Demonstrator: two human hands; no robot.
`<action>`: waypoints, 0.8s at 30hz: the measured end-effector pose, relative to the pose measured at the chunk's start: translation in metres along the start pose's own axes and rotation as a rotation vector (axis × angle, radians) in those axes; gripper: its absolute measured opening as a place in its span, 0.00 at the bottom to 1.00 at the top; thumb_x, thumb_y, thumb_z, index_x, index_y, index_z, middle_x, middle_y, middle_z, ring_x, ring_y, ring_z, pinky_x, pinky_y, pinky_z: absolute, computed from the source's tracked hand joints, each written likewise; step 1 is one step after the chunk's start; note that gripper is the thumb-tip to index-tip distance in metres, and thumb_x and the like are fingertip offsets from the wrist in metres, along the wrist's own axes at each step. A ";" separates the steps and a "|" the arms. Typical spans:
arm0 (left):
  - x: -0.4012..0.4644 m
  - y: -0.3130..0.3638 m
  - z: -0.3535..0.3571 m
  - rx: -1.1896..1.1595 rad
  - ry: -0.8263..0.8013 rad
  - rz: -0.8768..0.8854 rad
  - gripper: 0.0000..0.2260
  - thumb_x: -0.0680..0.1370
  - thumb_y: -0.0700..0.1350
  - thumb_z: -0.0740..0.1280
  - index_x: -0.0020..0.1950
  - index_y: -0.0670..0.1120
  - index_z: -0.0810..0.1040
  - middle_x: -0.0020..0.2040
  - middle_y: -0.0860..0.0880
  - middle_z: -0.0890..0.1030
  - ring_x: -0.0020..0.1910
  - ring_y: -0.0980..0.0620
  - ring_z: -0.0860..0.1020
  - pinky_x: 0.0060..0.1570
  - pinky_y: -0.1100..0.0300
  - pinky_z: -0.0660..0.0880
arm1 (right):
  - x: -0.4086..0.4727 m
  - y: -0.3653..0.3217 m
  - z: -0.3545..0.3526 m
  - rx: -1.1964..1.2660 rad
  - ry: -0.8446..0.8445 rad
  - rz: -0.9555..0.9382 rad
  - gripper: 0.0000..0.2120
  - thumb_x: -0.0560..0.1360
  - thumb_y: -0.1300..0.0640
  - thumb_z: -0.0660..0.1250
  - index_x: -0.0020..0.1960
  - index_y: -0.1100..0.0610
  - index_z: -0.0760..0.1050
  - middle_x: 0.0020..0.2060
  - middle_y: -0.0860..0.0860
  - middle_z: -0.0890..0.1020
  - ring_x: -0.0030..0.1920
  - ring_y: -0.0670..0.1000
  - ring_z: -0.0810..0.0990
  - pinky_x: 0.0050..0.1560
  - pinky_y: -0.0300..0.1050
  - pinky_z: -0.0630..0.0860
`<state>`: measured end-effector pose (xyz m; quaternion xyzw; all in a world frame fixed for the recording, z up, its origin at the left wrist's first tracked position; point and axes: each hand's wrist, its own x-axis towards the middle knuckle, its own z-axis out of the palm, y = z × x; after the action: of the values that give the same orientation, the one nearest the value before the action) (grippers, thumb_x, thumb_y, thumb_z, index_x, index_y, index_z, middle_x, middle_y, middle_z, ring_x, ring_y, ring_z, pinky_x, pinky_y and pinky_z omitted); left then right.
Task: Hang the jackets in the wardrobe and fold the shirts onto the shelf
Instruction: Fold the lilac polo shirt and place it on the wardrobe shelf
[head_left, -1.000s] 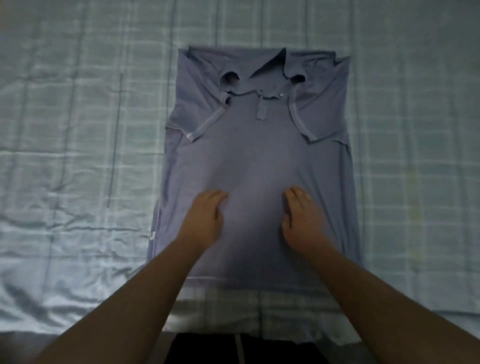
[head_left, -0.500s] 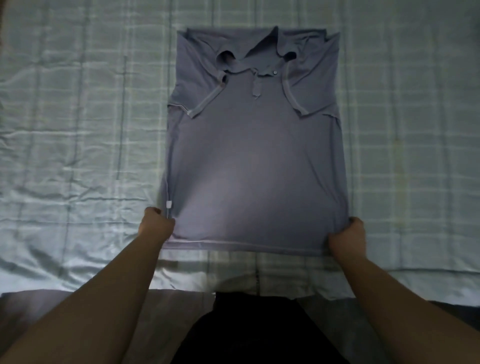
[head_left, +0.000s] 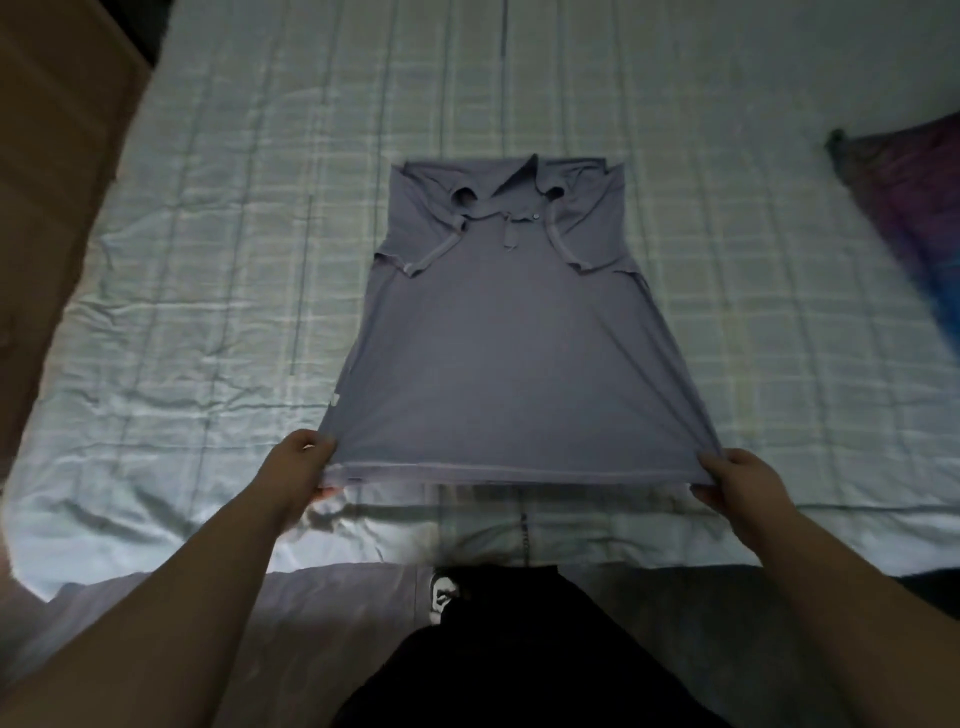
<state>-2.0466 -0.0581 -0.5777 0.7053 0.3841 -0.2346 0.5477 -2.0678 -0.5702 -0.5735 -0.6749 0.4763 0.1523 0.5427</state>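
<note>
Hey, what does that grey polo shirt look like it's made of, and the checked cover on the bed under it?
Grey polo shirt: looks like a thin, matte knit, perhaps cotton or a blend; it stretches in fine tension lines toward the corners that the left hand and right hand pinch. Checked bed cover: smooth woven fabric with a slight sheen on its creases, possibly satin-like or polyester.

Dim room; pale checked bedsheet (head_left: 218, 270), brown furniture (head_left: 47, 182) leftward.

The left hand (head_left: 298, 467) at 8 o'clock and right hand (head_left: 740, 480) at 4 o'clock pinch the grey polo shirt's (head_left: 511, 332) hem corners above the checked bedsheet (head_left: 208, 260).
</note>
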 end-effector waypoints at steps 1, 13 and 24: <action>-0.011 0.002 -0.003 0.036 0.007 0.028 0.09 0.82 0.46 0.64 0.54 0.40 0.74 0.50 0.41 0.77 0.47 0.41 0.80 0.41 0.50 0.81 | -0.011 0.000 -0.006 0.018 0.016 0.020 0.07 0.79 0.61 0.67 0.54 0.64 0.74 0.47 0.63 0.78 0.43 0.60 0.80 0.44 0.50 0.80; -0.087 -0.038 -0.044 -0.061 -0.065 -0.036 0.09 0.81 0.39 0.65 0.55 0.33 0.73 0.37 0.40 0.72 0.29 0.48 0.68 0.22 0.65 0.70 | -0.101 0.037 -0.034 0.474 -0.020 0.248 0.04 0.81 0.67 0.60 0.54 0.66 0.72 0.48 0.59 0.78 0.45 0.56 0.78 0.33 0.45 0.81; -0.049 0.084 -0.054 -0.592 -0.131 0.005 0.06 0.81 0.34 0.61 0.52 0.38 0.77 0.47 0.43 0.77 0.46 0.52 0.77 0.42 0.66 0.79 | -0.082 -0.105 -0.014 0.518 -0.075 -0.082 0.09 0.81 0.67 0.60 0.47 0.58 0.76 0.49 0.57 0.78 0.49 0.51 0.78 0.35 0.36 0.81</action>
<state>-2.0138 -0.0299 -0.4752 0.4992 0.3977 -0.1561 0.7538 -2.0285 -0.5482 -0.4473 -0.5261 0.4513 0.0282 0.7203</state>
